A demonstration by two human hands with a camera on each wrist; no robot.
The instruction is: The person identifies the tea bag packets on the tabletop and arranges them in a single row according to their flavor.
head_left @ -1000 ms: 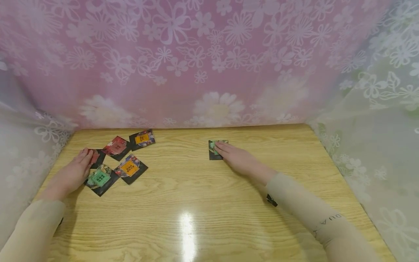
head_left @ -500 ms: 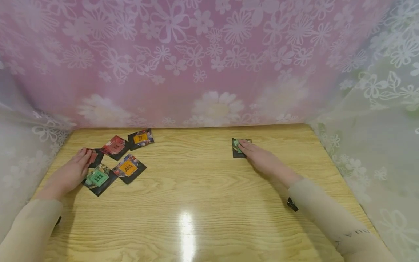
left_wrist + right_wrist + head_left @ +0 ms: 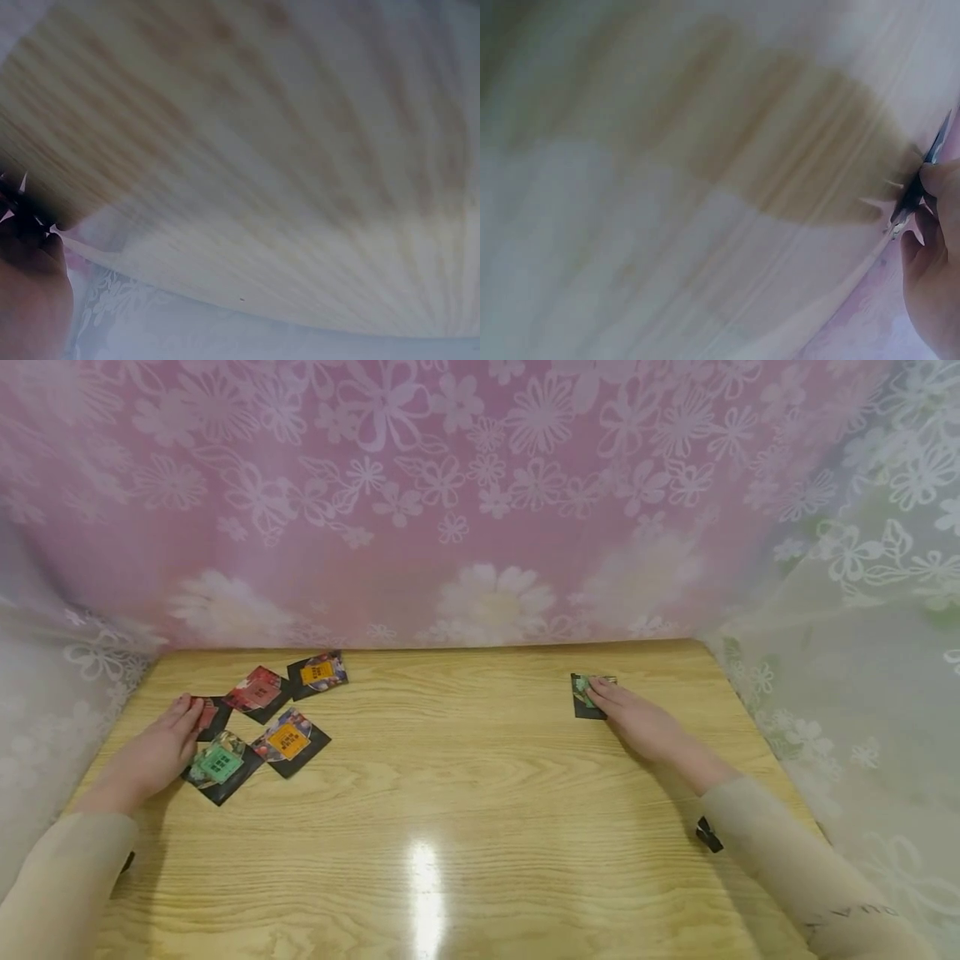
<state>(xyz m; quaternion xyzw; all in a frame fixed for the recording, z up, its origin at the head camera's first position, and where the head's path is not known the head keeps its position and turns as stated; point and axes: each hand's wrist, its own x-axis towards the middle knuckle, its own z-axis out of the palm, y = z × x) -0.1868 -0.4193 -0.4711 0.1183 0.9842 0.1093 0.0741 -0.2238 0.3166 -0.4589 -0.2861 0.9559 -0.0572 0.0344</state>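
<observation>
The right hand (image 3: 641, 724) lays straight fingers together over a square, green-labelled packet (image 3: 582, 692) on the far right of the wood-grained table (image 3: 405, 777); whether its thumb clamps it, I cannot tell; at left, the left hand (image 3: 150, 762) rests straight fingers on a flat red packet (image 3: 216, 718).

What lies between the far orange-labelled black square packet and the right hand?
From the far orange-labelled packet, the head view shows bare wood-grain tabletop, then the green-labelled black packet touched by the right hand.
</observation>
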